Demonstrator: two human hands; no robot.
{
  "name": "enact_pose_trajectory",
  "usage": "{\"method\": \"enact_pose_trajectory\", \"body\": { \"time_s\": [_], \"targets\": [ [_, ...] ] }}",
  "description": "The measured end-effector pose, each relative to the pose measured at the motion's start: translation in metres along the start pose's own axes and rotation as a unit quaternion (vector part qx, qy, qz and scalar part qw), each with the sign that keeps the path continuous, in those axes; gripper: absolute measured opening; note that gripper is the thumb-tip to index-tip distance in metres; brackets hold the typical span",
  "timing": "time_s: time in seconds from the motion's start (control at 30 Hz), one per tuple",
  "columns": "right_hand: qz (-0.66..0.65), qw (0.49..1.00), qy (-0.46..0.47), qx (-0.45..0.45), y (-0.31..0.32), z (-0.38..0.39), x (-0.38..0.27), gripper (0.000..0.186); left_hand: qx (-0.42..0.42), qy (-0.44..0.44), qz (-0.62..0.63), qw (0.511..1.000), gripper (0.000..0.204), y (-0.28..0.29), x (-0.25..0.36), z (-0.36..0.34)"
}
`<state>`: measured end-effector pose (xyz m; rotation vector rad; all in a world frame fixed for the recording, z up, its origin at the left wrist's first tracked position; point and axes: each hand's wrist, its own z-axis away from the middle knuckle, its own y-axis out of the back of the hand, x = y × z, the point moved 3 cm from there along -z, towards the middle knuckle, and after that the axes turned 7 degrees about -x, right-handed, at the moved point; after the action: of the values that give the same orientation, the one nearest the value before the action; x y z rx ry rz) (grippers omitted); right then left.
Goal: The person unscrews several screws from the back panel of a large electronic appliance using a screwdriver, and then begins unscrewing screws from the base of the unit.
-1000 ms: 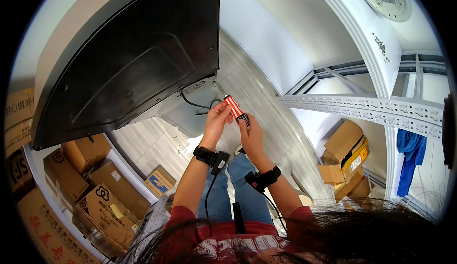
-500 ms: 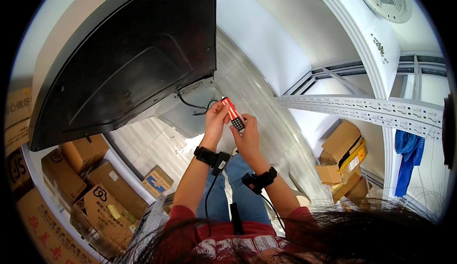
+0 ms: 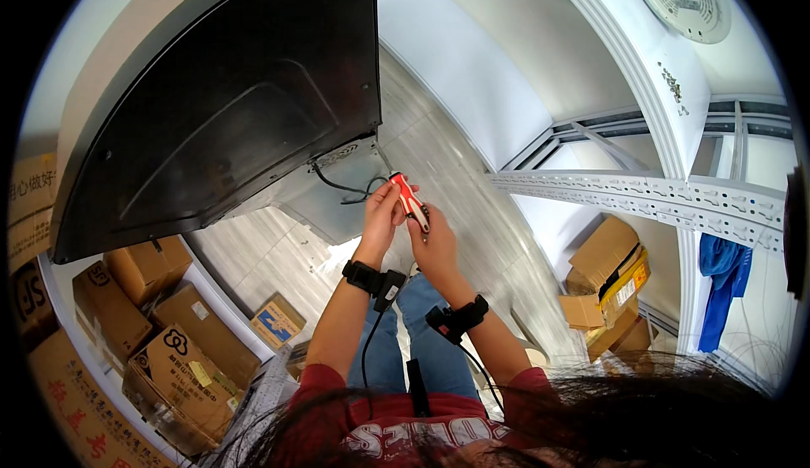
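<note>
Tool raised slightly toward frame centre: both hands, left (image 3: 380, 215) and right (image 3: 432, 236), grip the red tool (image 3: 409, 198) (steadiness advisable near the cables (image 3: 342, 188)).

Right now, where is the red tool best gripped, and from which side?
Grip the red tool on its red handle, from below. It slants up-left toward the dark panel, and the left hand and right hand already close around its lower end there.
</note>
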<state>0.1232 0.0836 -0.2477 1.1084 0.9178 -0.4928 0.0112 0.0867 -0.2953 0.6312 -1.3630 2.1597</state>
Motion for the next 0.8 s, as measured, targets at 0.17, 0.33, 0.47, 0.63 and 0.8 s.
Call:
{"method": "enact_pose_trajectory", "body": {
  "time_s": [0.17,0.33,0.47,0.63,0.8],
  "targets": [
    [-0.023,0.999,0.027,0.023,-0.008,0.005,-0.006,0.038,0.004,-0.013,-0.028,0.999,0.021,0.012,-0.002,0.001],
    [-0.028,1.0,0.0,0.005,-0.004,0.004,0.007,0.04,-0.034,0.015,0.008,0.999,0.018,0.013,0.002,0.002],
    [-0.007,0.998,-0.045,-0.045,-0.003,0.003,0.014,0.039,-0.041,0.019,-0.031,0.998,0.017,0.01,0.005,0.002],
    [0.001,0.997,0.064,0.048,-0.003,0.003,-0.011,0.031,0.004,-0.02,-0.037,0.999,0.014,0.02,-0.003,0.002],
    [-0.023,0.998,-0.028,-0.049,0.0,0.002,-0.001,0.029,0.009,-0.03,-0.069,0.997,0.016,0.005,0.008,0.002]
  ]
}}
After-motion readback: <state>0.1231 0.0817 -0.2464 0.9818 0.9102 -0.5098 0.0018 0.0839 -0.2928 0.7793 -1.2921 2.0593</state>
